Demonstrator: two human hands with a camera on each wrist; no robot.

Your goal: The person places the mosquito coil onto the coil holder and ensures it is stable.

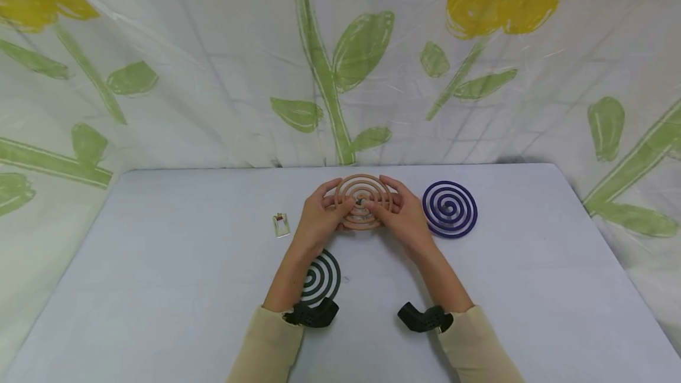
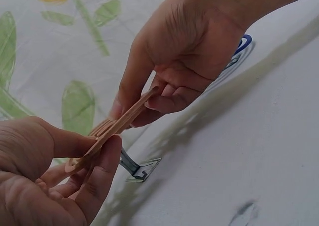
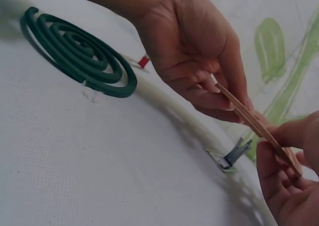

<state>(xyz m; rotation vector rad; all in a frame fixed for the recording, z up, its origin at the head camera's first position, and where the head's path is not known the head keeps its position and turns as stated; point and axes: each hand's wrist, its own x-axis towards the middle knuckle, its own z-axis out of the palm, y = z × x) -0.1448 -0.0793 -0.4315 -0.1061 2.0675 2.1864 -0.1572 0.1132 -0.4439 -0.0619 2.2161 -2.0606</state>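
Both hands hold one brown mosquito coil (image 1: 363, 226) tilted above the table, thumbs on its face near the middle and fingers behind it. My left hand (image 1: 319, 213) pinches the coil's left side. On the opposite side, my right hand (image 1: 407, 214) grips it the same way. In the left wrist view the coil (image 2: 130, 110) shows almost edge-on between the two hands. Below it on the table stands a small metal coil stand (image 3: 228, 161) with an upright dark prong, seen in both wrist views; the coil appears apart from it.
A dark blue mosquito coil (image 1: 450, 209) lies right of my right hand. A dark green coil (image 1: 337, 276) lies partly hidden under the left forearm. Left of my left hand sits another small metal stand (image 1: 281, 226) with a red part. A flowered curtain hangs behind the white table (image 1: 175, 265).
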